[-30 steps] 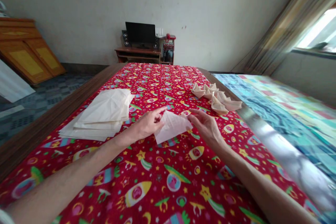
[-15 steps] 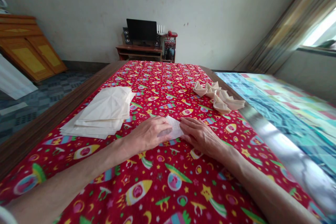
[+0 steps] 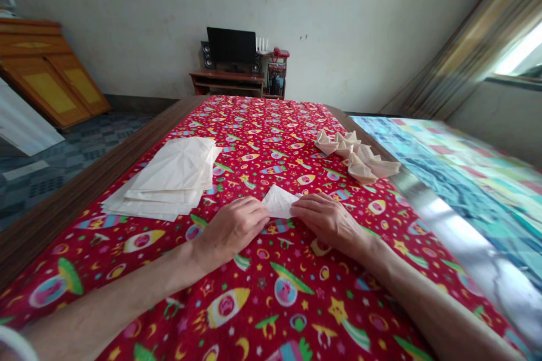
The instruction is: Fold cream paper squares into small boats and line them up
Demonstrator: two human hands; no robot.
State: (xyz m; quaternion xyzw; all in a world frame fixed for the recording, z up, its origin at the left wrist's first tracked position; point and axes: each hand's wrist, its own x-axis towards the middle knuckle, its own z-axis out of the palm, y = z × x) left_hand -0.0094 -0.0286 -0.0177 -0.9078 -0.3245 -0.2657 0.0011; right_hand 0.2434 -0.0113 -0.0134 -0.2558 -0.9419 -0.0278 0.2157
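Note:
A small folded piece of white paper (image 3: 279, 203) lies on the red patterned cloth (image 3: 262, 271), its peak pointing away from me. My left hand (image 3: 239, 223) is closed on the paper's left corner, the fingertips pressed together. At the opposite corner, my right hand (image 3: 324, 214) has its fingers together over the edge, gripping or pressing it down; the thumb is mostly hidden. To the left lies a stack of creased cream paper sheets (image 3: 173, 166). Several folded paper shapes with pointed tips (image 3: 359, 161) sit in a cluster on the right.
Brown table edges (image 3: 97, 183) run along the cloth's left side. A bed with a checked cover (image 3: 457, 180) adjoins on the right. Beyond the table's far end stand a monitor (image 3: 231, 46) and speakers on a small desk (image 3: 226, 76). A wooden cabinet (image 3: 55, 79) stands at left.
The paper was wider and partly raised between spread fingers; now it is a smaller, flat folded triangle. Both hands came down onto its corners, and my left hand then shifted slightly left.

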